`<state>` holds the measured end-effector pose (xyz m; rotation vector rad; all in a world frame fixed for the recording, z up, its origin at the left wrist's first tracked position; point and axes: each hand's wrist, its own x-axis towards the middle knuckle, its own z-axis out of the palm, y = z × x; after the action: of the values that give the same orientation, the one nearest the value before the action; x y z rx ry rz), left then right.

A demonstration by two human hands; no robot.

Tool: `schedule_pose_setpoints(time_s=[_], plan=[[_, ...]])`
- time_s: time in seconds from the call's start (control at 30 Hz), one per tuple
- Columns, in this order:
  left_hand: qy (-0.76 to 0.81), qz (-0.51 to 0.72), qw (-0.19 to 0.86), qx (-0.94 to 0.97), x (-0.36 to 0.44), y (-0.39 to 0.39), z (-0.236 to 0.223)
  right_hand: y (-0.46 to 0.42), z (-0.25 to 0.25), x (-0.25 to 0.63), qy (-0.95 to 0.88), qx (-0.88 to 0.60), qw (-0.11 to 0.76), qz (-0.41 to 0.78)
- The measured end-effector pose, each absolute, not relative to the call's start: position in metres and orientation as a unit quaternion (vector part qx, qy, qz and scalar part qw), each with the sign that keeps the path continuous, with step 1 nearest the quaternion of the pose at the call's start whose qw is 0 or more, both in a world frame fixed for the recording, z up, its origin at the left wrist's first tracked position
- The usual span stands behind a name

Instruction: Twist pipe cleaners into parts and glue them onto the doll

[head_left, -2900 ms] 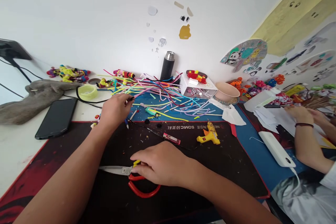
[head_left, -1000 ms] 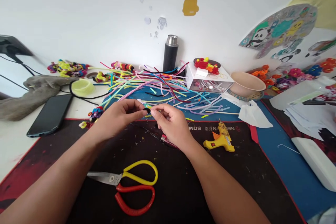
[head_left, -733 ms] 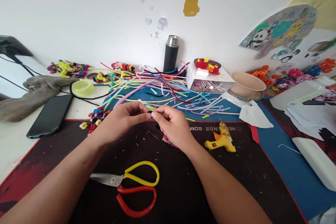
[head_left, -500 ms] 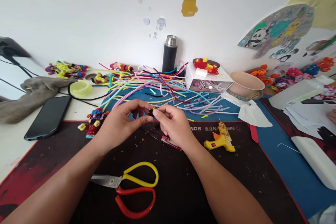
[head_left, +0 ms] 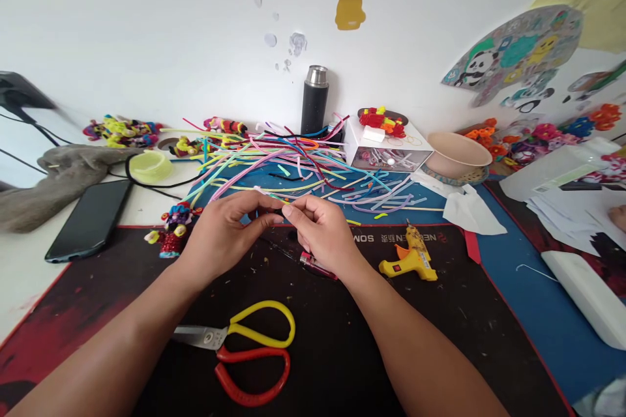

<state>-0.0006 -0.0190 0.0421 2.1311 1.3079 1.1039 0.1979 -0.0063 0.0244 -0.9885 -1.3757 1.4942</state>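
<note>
Just beyond the scissors [head_left: 229, 354], the hands [head_left: 319, 231] meet in a pinch, though whether they grasp anything I cannot tell.

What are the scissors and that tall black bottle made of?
Scissors: grey, shiny blades, probably steel; smooth, glossy red and yellow handles, likely plastic. Black bottle: silvery, shiny cap, so probably metal; its dull dark body could be painted metal or plastic.

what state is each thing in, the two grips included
left grip: curled, contents unclear
right grip: pinched, contents unclear
scissors: lying flat, handles spread, blade tips hidden
phone: lying flat, screen dark
glue gun: lying down, unheld
lighter: lying down, partly hidden
flask: upright, cap on
bowl: upright
pipe cleaners: strewn in a loose heap
</note>
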Motion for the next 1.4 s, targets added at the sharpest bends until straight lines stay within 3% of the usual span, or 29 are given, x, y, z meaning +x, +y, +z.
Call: schedule_pose_setpoints(time_s=[0.5,0.83,1.4], plan=[[0.493,0.407,0.185,0.746,0.002,-0.021,0.041,-0.007,0.018,0.199,-0.609,-0.427,0.41,0.528],[0.541,0.426,0.224,0.69,0.01,-0.022,0.039,-0.006,0.019,0.198,-0.574,-0.419,0.431,0.556],[0.516,0.438,0.169,0.716,0.005,-0.023,0.04,-0.009,0.026,0.197,-0.553,-0.394,0.42,0.603]])
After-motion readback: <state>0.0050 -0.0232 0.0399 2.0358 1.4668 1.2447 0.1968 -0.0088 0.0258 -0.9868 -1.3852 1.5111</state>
